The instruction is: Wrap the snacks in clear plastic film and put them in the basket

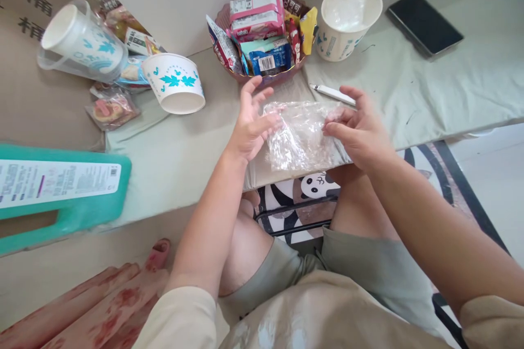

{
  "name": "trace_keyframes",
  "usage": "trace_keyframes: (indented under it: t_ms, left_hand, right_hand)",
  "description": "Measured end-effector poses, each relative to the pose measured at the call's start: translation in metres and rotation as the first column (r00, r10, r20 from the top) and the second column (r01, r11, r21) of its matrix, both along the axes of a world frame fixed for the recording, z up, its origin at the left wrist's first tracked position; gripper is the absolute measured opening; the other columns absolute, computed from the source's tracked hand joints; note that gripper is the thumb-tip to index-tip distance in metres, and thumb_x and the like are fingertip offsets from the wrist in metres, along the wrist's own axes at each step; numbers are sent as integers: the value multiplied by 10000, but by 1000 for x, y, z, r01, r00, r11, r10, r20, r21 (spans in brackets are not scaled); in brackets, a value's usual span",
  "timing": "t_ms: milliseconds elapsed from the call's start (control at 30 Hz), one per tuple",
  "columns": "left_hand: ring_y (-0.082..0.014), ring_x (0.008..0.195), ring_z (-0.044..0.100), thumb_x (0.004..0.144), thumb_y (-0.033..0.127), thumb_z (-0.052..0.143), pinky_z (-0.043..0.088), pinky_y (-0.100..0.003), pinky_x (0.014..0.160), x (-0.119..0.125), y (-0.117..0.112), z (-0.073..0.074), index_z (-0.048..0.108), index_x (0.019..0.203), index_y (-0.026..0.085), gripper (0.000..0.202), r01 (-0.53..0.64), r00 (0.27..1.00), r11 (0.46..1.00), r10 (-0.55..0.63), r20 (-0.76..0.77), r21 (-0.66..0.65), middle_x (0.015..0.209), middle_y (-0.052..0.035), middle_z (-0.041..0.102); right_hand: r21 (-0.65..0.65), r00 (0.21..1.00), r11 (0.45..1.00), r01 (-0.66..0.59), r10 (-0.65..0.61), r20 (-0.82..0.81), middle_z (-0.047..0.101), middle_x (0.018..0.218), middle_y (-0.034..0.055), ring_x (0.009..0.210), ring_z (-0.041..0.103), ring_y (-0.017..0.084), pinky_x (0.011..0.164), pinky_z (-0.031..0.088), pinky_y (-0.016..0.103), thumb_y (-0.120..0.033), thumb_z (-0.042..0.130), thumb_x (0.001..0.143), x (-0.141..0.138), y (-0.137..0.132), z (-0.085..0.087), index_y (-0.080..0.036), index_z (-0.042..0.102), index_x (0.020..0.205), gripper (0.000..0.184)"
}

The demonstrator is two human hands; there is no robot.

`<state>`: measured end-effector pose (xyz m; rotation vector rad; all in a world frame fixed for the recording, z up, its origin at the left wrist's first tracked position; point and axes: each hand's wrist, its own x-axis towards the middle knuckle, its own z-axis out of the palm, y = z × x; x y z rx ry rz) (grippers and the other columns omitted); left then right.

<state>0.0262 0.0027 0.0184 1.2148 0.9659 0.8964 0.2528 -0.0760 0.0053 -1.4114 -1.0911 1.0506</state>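
Observation:
A crinkled clear plastic bag (301,139) is stretched between my two hands above the front edge of the cloth-covered surface. My left hand (254,128) grips its left side with the thumb, while the upper fingers stick up. On the other side, my right hand (360,131) pinches the bag's right edge between thumb and fingers. A white utility knife (332,94) lies just behind my right hand. Beyond my left hand stands a scalloped bowl (268,79) heaped with wrapped snacks (256,16).
A paper tub (347,24) with clear plastic inside and a black phone (424,24) are at the back right. To the left lie a tipped paper bowl (176,83), stacked cups (84,43), packaged cookies (112,109) and a green container (90,204). Another person's patterned clothing (118,305) shows lower left.

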Motion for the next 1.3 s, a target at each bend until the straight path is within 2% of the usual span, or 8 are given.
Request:
trace_keyframes:
  t_ms: [200,333,433,567,733,900,1100,1300]
  left_hand:
    - [-189,952,745,706,328,813,584,-304,819,4,-4,4,668,1150,203,484,260,964,905,-265,31,-336,1092,-98,774]
    - [-124,694,688,744,237,683,572,-254,669,11,-4,6,714,881,174,154,108,992,935,-121,-19,-338,902,-61,796]
    - [-172,770,739,812,304,613,609,-287,722,12,-1,6,689,768,176,155,67,997,949,-50,60,-308,806,-60,777]
    - [-190,772,745,849,488,670,601,-290,688,11,-1,10,692,879,178,311,163,987,924,-157,45,-345,845,-69,781]
    - [-106,561,623,747,194,751,495,-219,544,12,-1,12,690,1001,191,262,262,932,908,-326,-160,-326,703,7,705]
    - [-98,464,537,783,237,728,412,-210,463,6,7,11,689,1051,233,271,260,940,909,-316,-130,-326,564,58,587]
    - [-97,522,537,721,245,666,430,-228,515,0,13,8,692,804,201,97,283,956,897,-291,30,-338,648,18,616]
    - [-129,680,600,670,298,737,469,-260,625,-4,18,8,678,809,172,197,321,936,916,-346,-68,-242,793,-15,646]
  right_hand:
    - [74,995,993,92,-95,32,669,1044,28,880,689,205,754,593,390,-324,684,850,0,5,4,-377,476,1347,541]
    - [9,994,996,84,-83,-75,665,1054,32,881,679,194,726,584,361,-364,741,801,-5,5,1,-332,552,1194,437]
    - [-146,990,989,-13,-7,-138,687,1002,32,803,660,163,687,565,324,-357,793,732,-12,1,7,-256,582,882,278]
    - [-229,986,973,-30,-9,-168,716,870,23,744,664,156,610,519,290,-306,748,761,-16,-6,15,-246,490,758,264]
    - [-173,999,984,-34,38,22,611,590,-44,548,586,141,525,452,289,-317,713,832,-9,-10,6,-264,478,787,245]
    - [-95,992,989,-110,104,-70,551,530,-96,442,498,133,464,395,294,-444,729,862,0,-12,-7,-288,548,1012,282]
    - [-61,991,990,-128,125,-39,610,614,-37,563,573,164,579,466,335,-340,679,825,9,-14,-7,-279,685,901,98]
    - [4,939,965,-263,255,229,695,1163,61,1171,654,281,1052,492,499,-258,536,795,7,-24,5,-276,767,794,232]
